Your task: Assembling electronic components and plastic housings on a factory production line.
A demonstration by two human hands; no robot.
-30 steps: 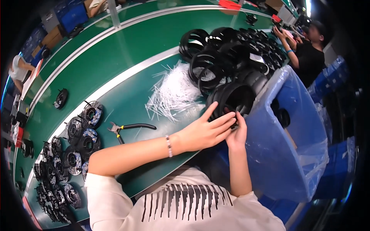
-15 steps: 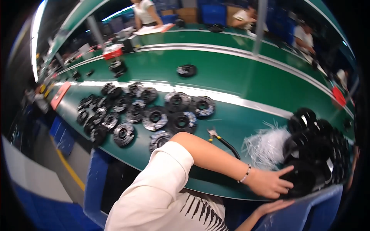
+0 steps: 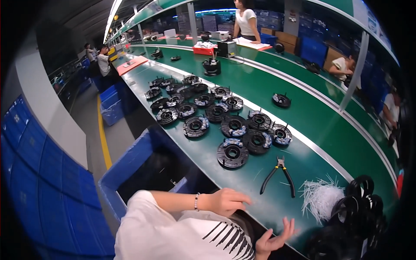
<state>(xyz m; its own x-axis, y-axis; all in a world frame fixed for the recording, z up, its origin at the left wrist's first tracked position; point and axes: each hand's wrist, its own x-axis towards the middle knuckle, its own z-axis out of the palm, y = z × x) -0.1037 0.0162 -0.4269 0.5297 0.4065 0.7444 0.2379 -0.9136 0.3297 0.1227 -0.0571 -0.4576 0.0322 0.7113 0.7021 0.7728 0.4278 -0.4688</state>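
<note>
My left hand (image 3: 226, 202), with a beaded bracelet at the wrist, hovers by the near table edge, its fingers loosely stretched and nothing visible in them. To its right and nearer me, my right hand (image 3: 275, 239) is held palm up with fingers apart, empty. Beyond them on the green table lies a pair of cutting pliers (image 3: 271, 178) with black and yellow handles, spread apart. A heap of thin white plastic strips (image 3: 323, 199) sits right of the pliers. Black round housings (image 3: 342, 236) are piled at the right end. The nearest black disc with a circuit board (image 3: 223, 157) lies beyond my left hand.
Several more black discs (image 3: 187, 109) spread along the table to the far left. Another disc (image 3: 281, 100) rests on the green conveyor (image 3: 255, 82). A blue bin (image 3: 119, 177) stands against the near edge at left. Other people work beyond the conveyor.
My left hand has left the black housings at the right and come back left, toward my body. My right hand has turned palm up. The view has swung left.
</note>
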